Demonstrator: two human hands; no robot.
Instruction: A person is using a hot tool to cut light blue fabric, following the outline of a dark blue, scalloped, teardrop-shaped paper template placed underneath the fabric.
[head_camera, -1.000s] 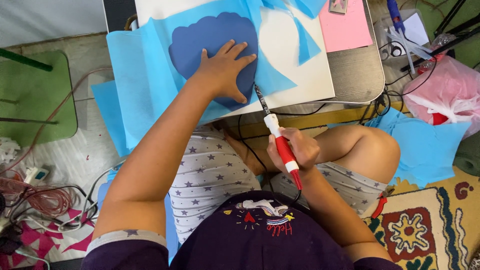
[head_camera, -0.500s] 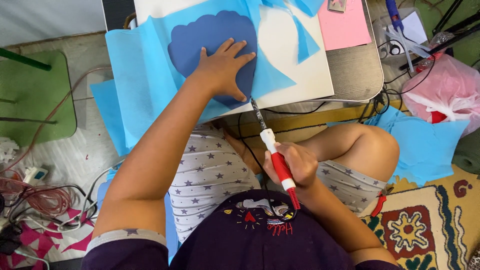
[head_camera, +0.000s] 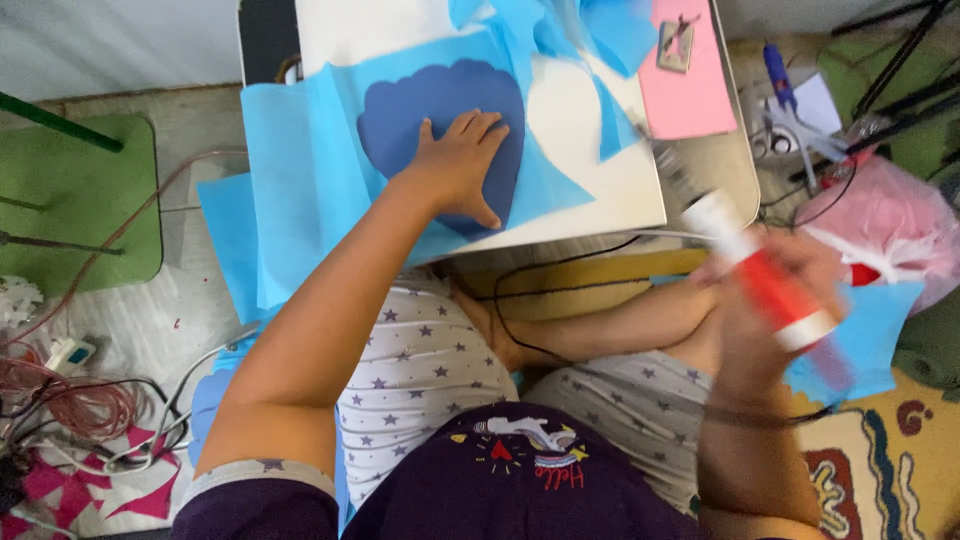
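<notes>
My left hand (head_camera: 460, 160) lies flat, fingers spread, on a dark blue scalloped paper shape (head_camera: 420, 115) that rests on light blue paper (head_camera: 300, 170) over a white board (head_camera: 590, 150). My right hand (head_camera: 770, 300) is out to the right, blurred, gripping a red and white tool (head_camera: 765, 275) with a thin dark tip pointing up-left. The tool is clear of the board, above my knee.
A pink sheet (head_camera: 690, 90) with a small card on it lies at the board's right. A pink plastic bag (head_camera: 890, 225), scissors (head_camera: 790, 125) and cables sit right. A green mat (head_camera: 60, 200) and tangled wires (head_camera: 70, 400) lie left.
My right hand has swung the red and white tool from the middle near my lap out to the right and upward. My left hand stays pressed on the dark blue shape.
</notes>
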